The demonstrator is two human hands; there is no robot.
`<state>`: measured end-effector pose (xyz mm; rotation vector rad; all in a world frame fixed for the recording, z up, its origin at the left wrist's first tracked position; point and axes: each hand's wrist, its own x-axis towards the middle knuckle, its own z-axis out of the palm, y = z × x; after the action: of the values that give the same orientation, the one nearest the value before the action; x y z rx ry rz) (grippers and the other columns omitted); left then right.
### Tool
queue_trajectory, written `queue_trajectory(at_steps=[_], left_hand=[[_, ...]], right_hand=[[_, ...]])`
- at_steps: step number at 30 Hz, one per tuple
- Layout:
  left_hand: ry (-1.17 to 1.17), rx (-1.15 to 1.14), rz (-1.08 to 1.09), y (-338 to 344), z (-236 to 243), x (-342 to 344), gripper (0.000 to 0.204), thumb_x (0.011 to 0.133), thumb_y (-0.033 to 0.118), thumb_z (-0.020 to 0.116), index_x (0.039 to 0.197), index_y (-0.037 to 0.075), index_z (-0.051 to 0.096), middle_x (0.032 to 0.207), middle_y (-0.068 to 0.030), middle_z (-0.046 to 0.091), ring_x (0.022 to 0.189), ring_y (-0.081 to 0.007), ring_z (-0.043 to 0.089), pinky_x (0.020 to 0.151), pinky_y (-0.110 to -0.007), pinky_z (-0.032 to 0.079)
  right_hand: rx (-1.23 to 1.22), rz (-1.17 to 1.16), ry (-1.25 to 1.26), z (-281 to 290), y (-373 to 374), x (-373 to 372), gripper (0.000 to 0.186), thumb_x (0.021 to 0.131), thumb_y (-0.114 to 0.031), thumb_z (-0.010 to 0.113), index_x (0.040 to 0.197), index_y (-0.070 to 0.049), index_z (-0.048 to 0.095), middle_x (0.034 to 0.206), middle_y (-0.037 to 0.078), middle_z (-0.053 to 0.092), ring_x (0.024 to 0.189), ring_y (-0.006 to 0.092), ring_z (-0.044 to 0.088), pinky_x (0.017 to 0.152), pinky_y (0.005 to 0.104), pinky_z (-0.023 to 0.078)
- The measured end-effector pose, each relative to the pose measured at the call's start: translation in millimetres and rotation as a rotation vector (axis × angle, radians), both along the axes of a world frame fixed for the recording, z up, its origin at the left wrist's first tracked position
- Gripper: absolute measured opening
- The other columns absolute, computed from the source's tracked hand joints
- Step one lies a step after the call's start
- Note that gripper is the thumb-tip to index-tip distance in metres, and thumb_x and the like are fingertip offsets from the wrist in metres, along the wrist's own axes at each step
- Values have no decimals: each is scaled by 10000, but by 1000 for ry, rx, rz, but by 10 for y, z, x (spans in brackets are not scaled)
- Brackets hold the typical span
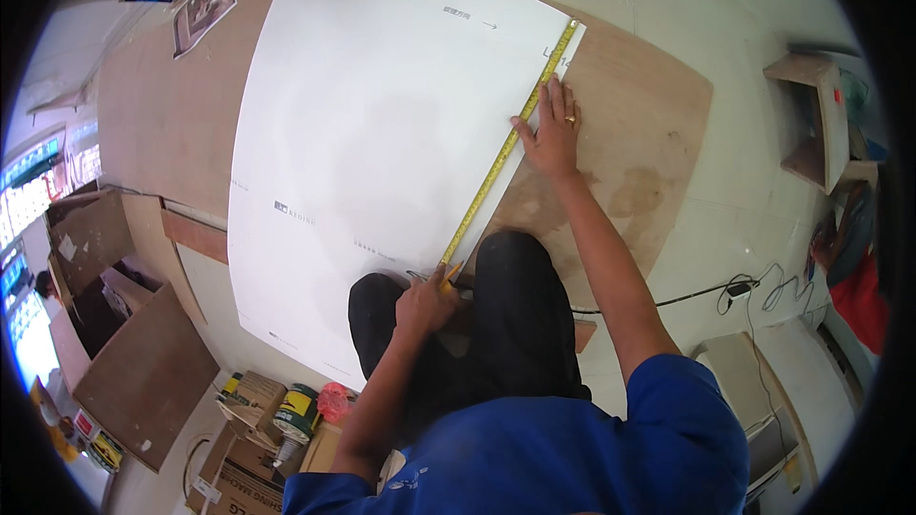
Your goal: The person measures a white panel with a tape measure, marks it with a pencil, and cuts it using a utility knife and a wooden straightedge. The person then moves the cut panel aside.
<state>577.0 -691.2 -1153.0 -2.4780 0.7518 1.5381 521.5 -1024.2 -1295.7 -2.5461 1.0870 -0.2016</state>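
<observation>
A large white sheet (372, 124) with printed marks lies before me on a brown board (649, 143). Along its right edge runs a yellow tape measure (491, 176), drawn out from my knees to the sheet's far right corner. My left hand (426, 307) is closed around the near end of the tape, at the sheet's near edge between my knees. A small pointed yellowish thing (455, 273) sticks out by its fingers; its kind is unclear. Farther up, my right hand (553, 133) lies with fingers extended and thumb apart, across the tape and sheet edge. A ring shows on one finger.
Brown open cabinets (143, 362) stand at the left. Cardboard boxes (239, 467) and a green-and-yellow can (297, 410) sit at the lower left. A black cable (687, 298) crosses the floor at right. A person in red (856, 305) is at the far right.
</observation>
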Motion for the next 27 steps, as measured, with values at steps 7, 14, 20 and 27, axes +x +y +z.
queue_trajectory(at_steps=[7, 14, 20, 27], left_hand=[[-2, 7, -4, 5, -94, -117, 685, 926, 462, 571, 1544, 188, 459, 1166, -331, 645, 1047, -468, 680, 933, -517, 551], [52, 38, 82, 14, -86, -105, 707, 935, 474, 561, 1564, 182, 427, 1181, -300, 642, 1063, -448, 682, 933, -508, 551], [78, 27, 90, -4, -55, -91, 700, 949, 482, 547, 1562, 164, 433, 1227, -279, 633, 1078, -433, 677, 952, -495, 549], [47, -8, 70, 12, -61, -83, 670, 947, 469, 529, 1548, 181, 454, 1168, -301, 655, 1047, -455, 683, 929, -516, 543]], right_hand=[[-49, 24, 59, -104, 85, -9, 823, 970, -554, 589, 1523, 31, 416, 1668, 202, 259, 1538, 415, 218, 1240, 593, 157], [-114, 42, 126, -52, 141, 9, 739, 1016, -512, 528, 1569, -45, 381, 1699, 78, 248, 1548, 415, 197, 1235, 602, 146], [-126, 64, 142, -73, 129, -4, 700, 1049, -497, 462, 1585, -60, 353, 1708, 65, 224, 1562, 404, 161, 1240, 605, 128], [-84, 81, 115, -33, 126, -21, 724, 1028, -485, 503, 1570, -25, 364, 1700, 90, 241, 1554, 418, 172, 1234, 612, 134]])
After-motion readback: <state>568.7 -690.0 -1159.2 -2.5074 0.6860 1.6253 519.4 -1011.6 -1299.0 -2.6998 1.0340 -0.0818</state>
